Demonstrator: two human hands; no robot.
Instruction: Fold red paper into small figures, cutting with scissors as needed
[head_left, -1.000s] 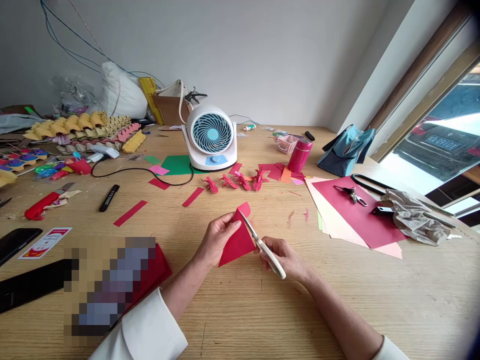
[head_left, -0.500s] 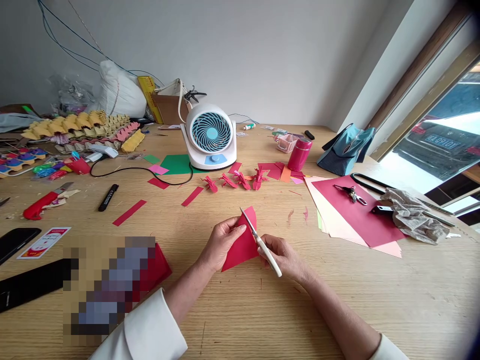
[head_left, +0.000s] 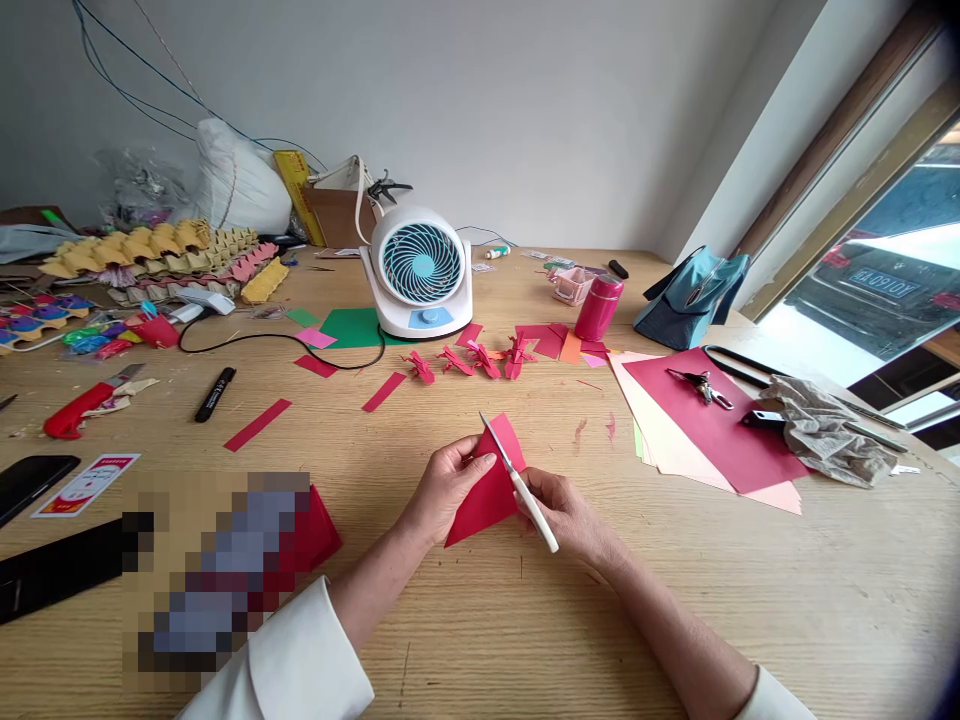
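A piece of red paper [head_left: 486, 500] is pinched in my left hand [head_left: 450, 485], the thumb lying on its upper face. My right hand [head_left: 566, 510] grips white-handled scissors [head_left: 534, 508], whose blades slant up and left across the paper's upper right part. Whether the blades are fully closed is hard to make out. Several small red paper figures [head_left: 484, 362] stand in a row beyond my hands. Left of them lie narrow red strips [head_left: 257, 425] on the table.
A white fan [head_left: 421, 265] stands at the back, its black cord curving left. On the right are a red can [head_left: 600, 308], a blue bag [head_left: 691, 298], stacked paper sheets [head_left: 705, 425] and a crumpled cloth [head_left: 836, 430]. A marker [head_left: 216, 395] and red-handled knife [head_left: 79, 408] lie left.
Very little differs. The scissors' handle has shifted slightly left and up, and the paper's lower edge has moved a touch. Both hands keep their hold.
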